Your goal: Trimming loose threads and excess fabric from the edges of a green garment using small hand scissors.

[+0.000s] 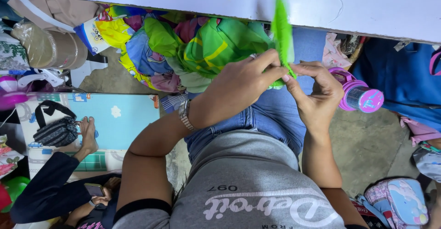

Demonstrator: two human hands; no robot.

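Below the white table edge [321,8], over the lap in blue jeans [271,114]:

- Green strip [282,31]: bright green, thin, standing roughly upright from the hands to the table edge; its lower end is pinched between both hands.
- Left hand [241,84]: forearm crosses from lower left, wrist bent, thumb and forefinger closed on the strip's lower end. A metal wristwatch [184,114] sits on the wrist.
- Right hand [317,93]: forearm rises from below, fingers curled inward, fingertips [288,77] closed on the same end, touching the left hand's fingers.
- Cloth pile [183,50]: green, yellow and blue fabrics, just under the table edge, behind the left hand.
- Pink bottle [360,96]: lying right of the right hand, below the table edge.
- Packing tape roll [53,47]: far left of the table edge.
- Another person's hand [87,135]: lower left, beside a black bag [57,130] on a pale blue mat [124,118].
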